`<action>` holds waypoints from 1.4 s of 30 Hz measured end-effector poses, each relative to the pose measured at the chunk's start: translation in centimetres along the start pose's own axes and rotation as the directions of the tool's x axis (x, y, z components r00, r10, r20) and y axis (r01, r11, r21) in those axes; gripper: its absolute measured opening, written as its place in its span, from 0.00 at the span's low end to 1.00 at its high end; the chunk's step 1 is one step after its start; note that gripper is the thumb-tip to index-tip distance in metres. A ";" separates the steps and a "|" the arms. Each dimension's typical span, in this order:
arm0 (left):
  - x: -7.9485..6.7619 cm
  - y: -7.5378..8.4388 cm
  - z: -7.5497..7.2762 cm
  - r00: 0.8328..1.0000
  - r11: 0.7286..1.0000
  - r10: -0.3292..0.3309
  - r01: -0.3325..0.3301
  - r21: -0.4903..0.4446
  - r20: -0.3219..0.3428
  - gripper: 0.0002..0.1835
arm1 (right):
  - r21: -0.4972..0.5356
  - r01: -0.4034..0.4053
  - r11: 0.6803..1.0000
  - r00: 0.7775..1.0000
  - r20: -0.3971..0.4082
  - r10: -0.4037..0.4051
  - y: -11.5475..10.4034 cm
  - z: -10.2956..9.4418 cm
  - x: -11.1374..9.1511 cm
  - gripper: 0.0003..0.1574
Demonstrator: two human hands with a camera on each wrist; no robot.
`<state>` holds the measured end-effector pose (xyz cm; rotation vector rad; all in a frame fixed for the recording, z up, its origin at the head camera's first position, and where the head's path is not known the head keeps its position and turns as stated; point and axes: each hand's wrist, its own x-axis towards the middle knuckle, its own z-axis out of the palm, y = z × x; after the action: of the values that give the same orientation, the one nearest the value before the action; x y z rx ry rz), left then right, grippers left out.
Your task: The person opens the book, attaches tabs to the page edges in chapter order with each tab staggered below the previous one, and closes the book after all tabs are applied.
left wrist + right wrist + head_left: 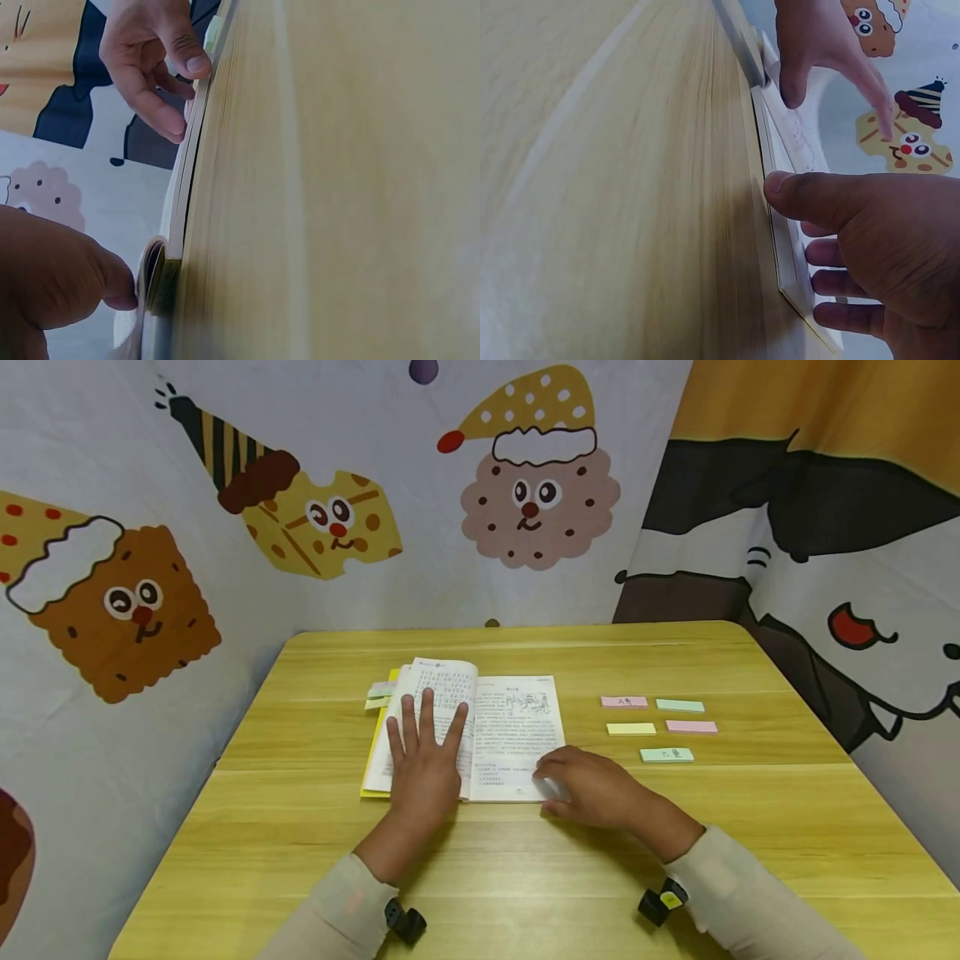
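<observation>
An open book (pixel 517 743) with printed text and a small line drawing lies on the table. My left hand (pixel 425 768) rests flat on its left-hand pages, fingers spread, holding the curved leaves down. My right hand (pixel 592 789) is at the lower right corner of the right-hand page, thumb and fingers curled about a bent page corner. In the right wrist view the thumb (pixel 802 193) lies at the book's lower edge, with the other fingers over the page. The left wrist view shows the left thumb (pixel 112 281) against the curled leaves near the spine.
Several pastel paper strips lie to the right of the book, among them a pink strip (pixel 624 702) and a green strip (pixel 666 755) with handwriting. Sticky tabs (pixel 379 695) stick out at the book's left edge, over its yellow cover. A cartoon-print curtain (pixel 435 585) hangs behind the wooden table (pixel 262 843).
</observation>
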<state>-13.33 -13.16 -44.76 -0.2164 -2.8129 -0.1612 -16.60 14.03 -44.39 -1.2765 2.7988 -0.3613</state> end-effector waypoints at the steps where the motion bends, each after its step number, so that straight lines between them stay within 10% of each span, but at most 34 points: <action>1: 0.0 0.0 0.0 1.000 1.000 0.015 -0.015 0.007 0.010 0.46 | -0.003 0.001 1.000 1.000 -0.002 -0.001 0.0 0.0 0.0 0.28; 14: -0.6 -0.1 0.2 0.934 0.934 0.337 -0.315 -0.168 0.119 0.41 | 0.007 0.015 1.000 1.000 -0.027 -0.015 0.5 0.1 -0.2 0.26; 31: -0.4 0.1 0.2 0.937 0.967 0.177 -0.109 -0.231 0.299 0.41 | 0.011 0.012 1.000 0.999 -0.051 -0.012 0.3 -0.5 0.0 0.08; 42: -0.2 0.3 -0.1 0.931 0.977 0.184 -0.137 -0.163 0.316 0.55 | -0.150 0.092 0.984 0.941 -0.310 -0.135 0.5 -1.1 0.5 0.06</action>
<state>-13.07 -12.90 -44.69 -0.5536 -3.0985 -0.3099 -17.44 14.20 -43.38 -1.5413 3.0684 -0.4280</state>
